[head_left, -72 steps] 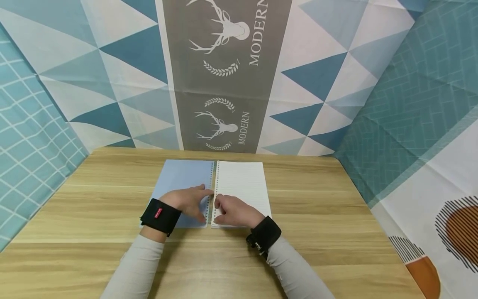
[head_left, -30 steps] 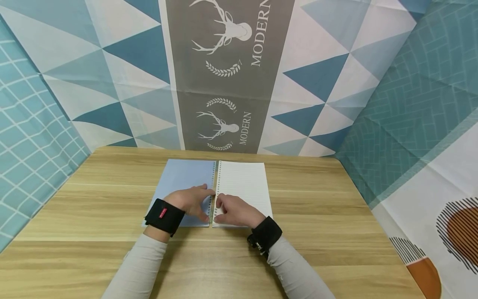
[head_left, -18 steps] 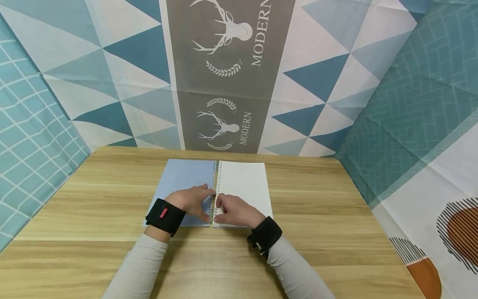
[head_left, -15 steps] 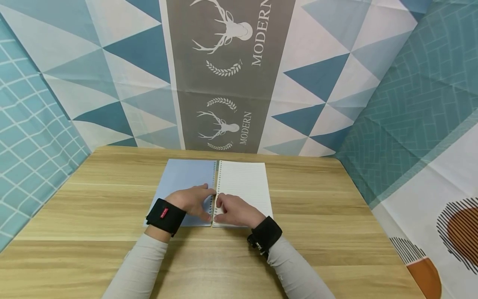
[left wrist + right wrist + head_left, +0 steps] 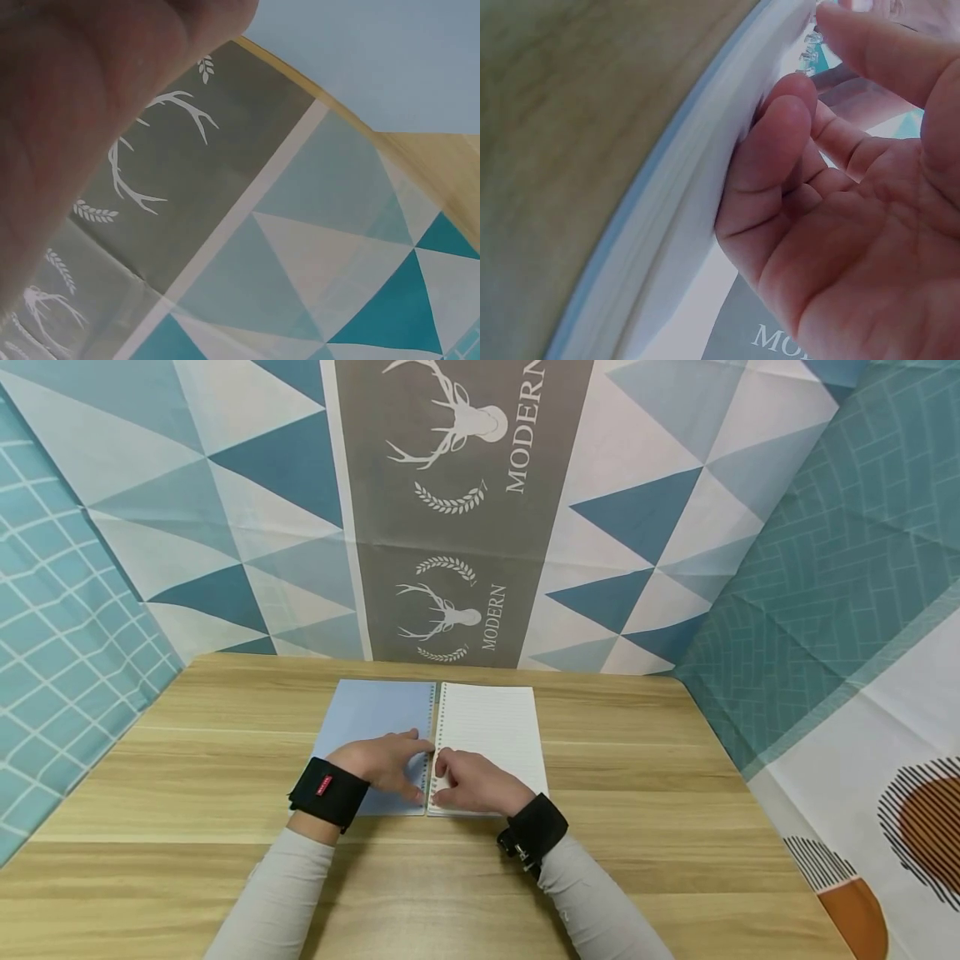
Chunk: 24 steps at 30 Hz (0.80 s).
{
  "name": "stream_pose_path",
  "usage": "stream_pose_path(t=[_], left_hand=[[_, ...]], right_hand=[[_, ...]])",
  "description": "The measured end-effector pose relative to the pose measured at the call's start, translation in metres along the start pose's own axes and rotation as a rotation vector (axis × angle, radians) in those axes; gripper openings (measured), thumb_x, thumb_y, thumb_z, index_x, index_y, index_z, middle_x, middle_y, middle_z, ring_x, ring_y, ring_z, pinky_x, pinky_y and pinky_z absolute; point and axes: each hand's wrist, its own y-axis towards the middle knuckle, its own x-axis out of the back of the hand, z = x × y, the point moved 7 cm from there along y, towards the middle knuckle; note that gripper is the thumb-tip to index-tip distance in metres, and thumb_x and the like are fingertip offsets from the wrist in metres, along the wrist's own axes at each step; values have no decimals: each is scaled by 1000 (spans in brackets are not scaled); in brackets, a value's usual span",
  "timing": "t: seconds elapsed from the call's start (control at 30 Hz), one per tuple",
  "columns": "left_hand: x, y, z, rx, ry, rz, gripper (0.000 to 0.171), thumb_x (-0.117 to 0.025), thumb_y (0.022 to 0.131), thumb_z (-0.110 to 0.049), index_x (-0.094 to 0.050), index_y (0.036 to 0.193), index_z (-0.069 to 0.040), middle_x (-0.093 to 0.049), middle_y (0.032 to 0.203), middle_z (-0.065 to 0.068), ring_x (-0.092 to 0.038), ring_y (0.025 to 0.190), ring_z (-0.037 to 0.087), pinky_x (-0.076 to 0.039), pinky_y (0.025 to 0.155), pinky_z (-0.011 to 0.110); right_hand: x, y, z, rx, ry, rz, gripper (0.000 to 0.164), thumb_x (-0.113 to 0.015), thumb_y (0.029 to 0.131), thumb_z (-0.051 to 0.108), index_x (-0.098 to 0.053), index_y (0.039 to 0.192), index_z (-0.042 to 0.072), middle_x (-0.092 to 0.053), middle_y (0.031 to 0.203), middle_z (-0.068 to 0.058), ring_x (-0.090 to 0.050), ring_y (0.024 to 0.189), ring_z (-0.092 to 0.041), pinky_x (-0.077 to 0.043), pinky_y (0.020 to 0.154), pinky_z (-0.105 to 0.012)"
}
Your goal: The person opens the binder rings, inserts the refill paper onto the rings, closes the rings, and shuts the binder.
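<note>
A ring-bound notebook lies open in the head view, its blue cover (image 5: 378,706) on the left and its lined white pages (image 5: 491,714) on the right. My left hand (image 5: 382,764) lies over the cover, thumb and index finger spread, their tips at the binding. The right hand (image 5: 480,783) rests on the pages with curled fingers, its thumb near the lower binding. Clear plastic rings (image 5: 808,56) show beside the right thumb (image 5: 877,45) in the right wrist view; I cannot tell if this hand pinches them. The left wrist view shows part of the left hand (image 5: 97,112) close up.
The notebook lies on a wood-grain table (image 5: 622,827) near its far edge. Behind it hangs a patterned cloth (image 5: 465,527) with deer and triangles. Teal cloths stand at the left (image 5: 60,610) and right (image 5: 840,552) sides.
Over the last couple of seconds the blue cover and left hand appear slightly further right, along with a small shift of the whole view. Both hands stay at the binding.
</note>
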Motion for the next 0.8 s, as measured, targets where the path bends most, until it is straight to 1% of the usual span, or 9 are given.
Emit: stream_pose_path(t=[0.1,0.27,0.5,0.8], left_hand=[[0,0,1,-4,6,2,83,-86,81,-36,-46,153,-21,-26,167,20,-26,153,46,-30,118,65],[-1,2,1,7,11,-3,83,-87,80,-35,-47,151,-20,-26,167,20,-27,153,46,-33,116,67],[-2,2,-2,36,10,-10,83,-88,79,-39,-49,150,-22,-27,167,19,-29,153,44,-35,114,66],[-2,4,-5,25,29,-33,79,-88,78,-42,-52,145,-21,-33,164,20,-36,150,42,-41,111,65]], right_hand=[[0,0,0,4,-5,1,27,-75,91,17,-57,110,8,-47,75,4,-45,66,-8,-37,63,-20],[-2,2,-1,8,0,-4,27,-75,92,17,-56,109,7,-46,76,3,-43,66,-9,-36,63,-21],[-2,1,-1,-4,7,-10,27,-75,92,17,-56,109,7,-48,78,1,-44,67,-10,-36,63,-22],[-2,1,0,-11,-19,-17,28,-75,93,19,-56,109,8,-47,79,3,-44,67,-9,-35,62,-21]])
